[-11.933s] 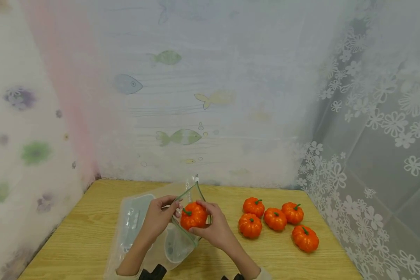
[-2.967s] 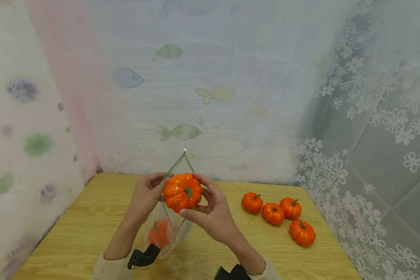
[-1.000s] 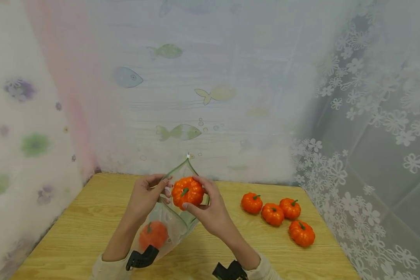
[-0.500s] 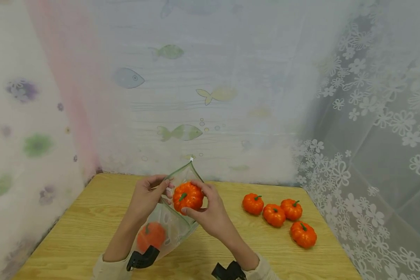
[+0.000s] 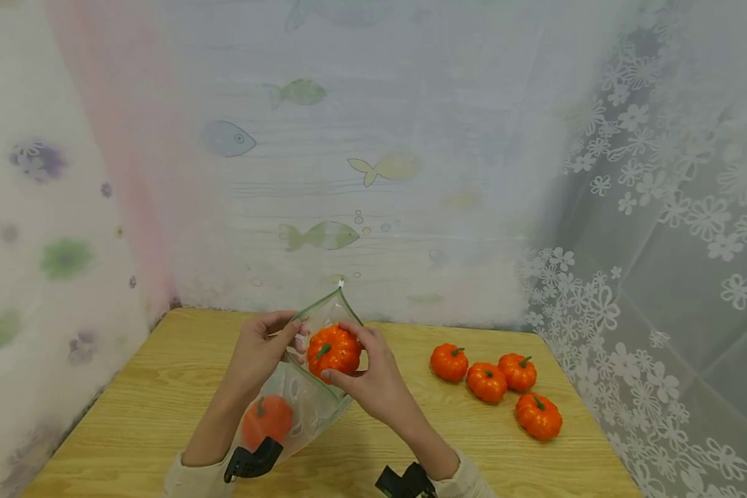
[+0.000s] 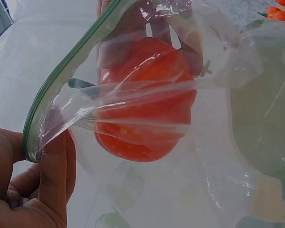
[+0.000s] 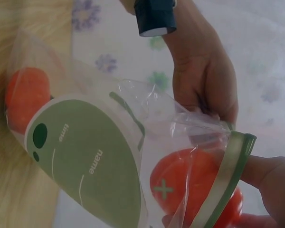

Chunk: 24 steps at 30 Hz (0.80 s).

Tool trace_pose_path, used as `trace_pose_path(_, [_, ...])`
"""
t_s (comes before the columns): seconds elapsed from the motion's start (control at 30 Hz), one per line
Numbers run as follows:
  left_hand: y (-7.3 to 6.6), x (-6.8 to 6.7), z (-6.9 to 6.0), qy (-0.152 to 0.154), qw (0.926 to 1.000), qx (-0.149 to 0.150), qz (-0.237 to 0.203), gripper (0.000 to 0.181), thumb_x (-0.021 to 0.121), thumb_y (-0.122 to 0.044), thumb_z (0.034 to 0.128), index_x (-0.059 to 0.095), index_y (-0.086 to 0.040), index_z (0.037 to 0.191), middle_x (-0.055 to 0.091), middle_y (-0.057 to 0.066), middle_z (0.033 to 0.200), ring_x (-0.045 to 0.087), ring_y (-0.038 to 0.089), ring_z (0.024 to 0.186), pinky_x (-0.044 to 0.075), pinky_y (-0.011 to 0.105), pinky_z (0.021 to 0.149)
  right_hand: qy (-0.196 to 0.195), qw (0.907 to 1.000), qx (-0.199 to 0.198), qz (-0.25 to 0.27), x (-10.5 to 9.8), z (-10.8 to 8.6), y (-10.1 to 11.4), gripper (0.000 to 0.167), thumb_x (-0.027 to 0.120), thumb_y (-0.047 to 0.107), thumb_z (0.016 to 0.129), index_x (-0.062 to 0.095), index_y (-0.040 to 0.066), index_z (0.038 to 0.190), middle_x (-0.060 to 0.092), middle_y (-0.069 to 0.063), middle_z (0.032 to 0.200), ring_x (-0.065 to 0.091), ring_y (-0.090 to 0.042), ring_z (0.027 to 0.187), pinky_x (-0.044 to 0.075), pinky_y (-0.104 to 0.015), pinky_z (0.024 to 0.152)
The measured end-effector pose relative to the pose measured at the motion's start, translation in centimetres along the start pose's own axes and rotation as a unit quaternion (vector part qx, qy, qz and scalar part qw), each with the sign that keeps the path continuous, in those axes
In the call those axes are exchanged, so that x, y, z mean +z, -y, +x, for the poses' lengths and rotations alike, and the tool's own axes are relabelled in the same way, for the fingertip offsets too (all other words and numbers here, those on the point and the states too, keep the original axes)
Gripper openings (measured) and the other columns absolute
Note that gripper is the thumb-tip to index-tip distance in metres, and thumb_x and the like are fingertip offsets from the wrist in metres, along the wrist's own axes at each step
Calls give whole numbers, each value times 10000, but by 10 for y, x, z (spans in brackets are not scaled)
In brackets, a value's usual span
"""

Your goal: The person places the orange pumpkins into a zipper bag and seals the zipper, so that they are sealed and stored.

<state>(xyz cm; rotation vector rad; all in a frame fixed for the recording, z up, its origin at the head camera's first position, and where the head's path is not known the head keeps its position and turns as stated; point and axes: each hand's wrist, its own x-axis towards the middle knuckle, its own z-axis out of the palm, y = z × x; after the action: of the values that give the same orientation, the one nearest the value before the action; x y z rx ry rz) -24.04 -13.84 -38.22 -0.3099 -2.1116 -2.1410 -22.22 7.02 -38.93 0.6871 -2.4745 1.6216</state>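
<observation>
In the head view, my left hand (image 5: 258,353) pinches the green zip edge of a clear zip-lock bag (image 5: 299,391), whose mouth stands wide. My right hand (image 5: 380,380) grips a small orange pumpkin (image 5: 342,349) with a green stem, in the bag's mouth. Through the plastic, the left wrist view shows this pumpkin (image 6: 147,99) with fingers behind it. A second pumpkin (image 5: 269,420) lies low in the bag, partly behind the left wrist camera. The right wrist view shows the bag's green printed label (image 7: 95,156) and the lower pumpkin (image 7: 27,97) near the tabletop.
Several more orange pumpkins (image 5: 487,382) sit grouped on the right of the wooden table (image 5: 131,408). Printed curtains hang behind and at both sides of the table. Black cameras (image 5: 253,460) are strapped to the wrists.
Since the oldest frame, one pumpkin has gone down into the bag and another has left the table for my right hand. It has since moved into the bag's mouth. The last half second shows almost no motion.
</observation>
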Motion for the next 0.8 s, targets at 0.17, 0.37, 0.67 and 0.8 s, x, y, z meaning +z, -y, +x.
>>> trace_pose_path(0.17, [0,-1,-1,7,10000,2,63,287,562,-78,1050,617,129,1242,702,141,931,660,119,624,621,281,622,3,9995,-14,-301,0,0,0,657,835,184,866,543,149,1453,518,-121,1321,527,-246,1135,603,-355,858])
trace_pose_path(0.37, [-2,-3,-2,8,9998,-23,205,318,562,-113,1057,605,119,1270,705,31,908,665,115,636,613,267,635,148,9993,4,-335,1,0,0,631,820,180,884,547,149,1452,520,-119,1296,524,-231,1097,606,-293,787])
trace_pose_path(0.67, [-5,-4,-4,71,9997,-62,223,327,557,-121,1061,593,117,1282,696,-3,902,669,118,645,617,275,647,344,9980,-40,-533,-2,-2,5,579,790,209,916,559,142,1443,527,-123,1297,576,-260,1148,604,-339,871])
trace_pose_path(0.8, [-8,-4,-4,71,9997,-66,233,346,560,-134,1061,581,117,1298,698,23,922,669,120,646,613,273,651,606,9979,86,-197,-4,-3,7,534,740,210,958,554,158,1456,490,-145,1370,544,-316,1208,625,-400,857])
